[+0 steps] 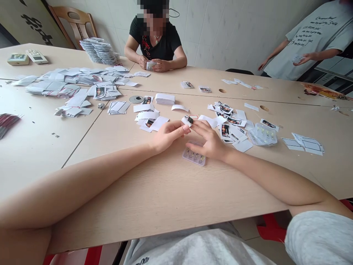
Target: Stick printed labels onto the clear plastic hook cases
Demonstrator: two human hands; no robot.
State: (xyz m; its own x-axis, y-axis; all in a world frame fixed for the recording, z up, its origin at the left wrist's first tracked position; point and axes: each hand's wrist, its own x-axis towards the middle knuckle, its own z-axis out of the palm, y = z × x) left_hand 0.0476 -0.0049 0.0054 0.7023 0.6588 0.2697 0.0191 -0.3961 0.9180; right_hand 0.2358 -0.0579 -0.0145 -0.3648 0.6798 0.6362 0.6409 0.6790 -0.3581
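My left hand (pixel 171 135) pinches a small white printed card (pixel 188 120) with a dark patch between thumb and fingers. My right hand (pixel 211 141) has its fingers stretched out, their tips against the card's right end and the thumb spread away. Partly under my right hand, a clear plastic case (pixel 194 157) with small metal pieces in its compartments lies on the table. Beyond my left hand is a pile of white slips (pixel 149 117), some printed black. To the right of my right hand, printed cards (pixel 230 125) lie scattered beside more clear cases (pixel 263 135).
A large heap of white cards (pixel 68 81) spreads over the left of the table (pixel 154 191), with stacked packs (pixel 98 50) behind it. Across the table, a seated person (pixel 156 40) holds a small pack. Another person (pixel 317 40) stands at the right. White cards (pixel 303 143) lie far right.
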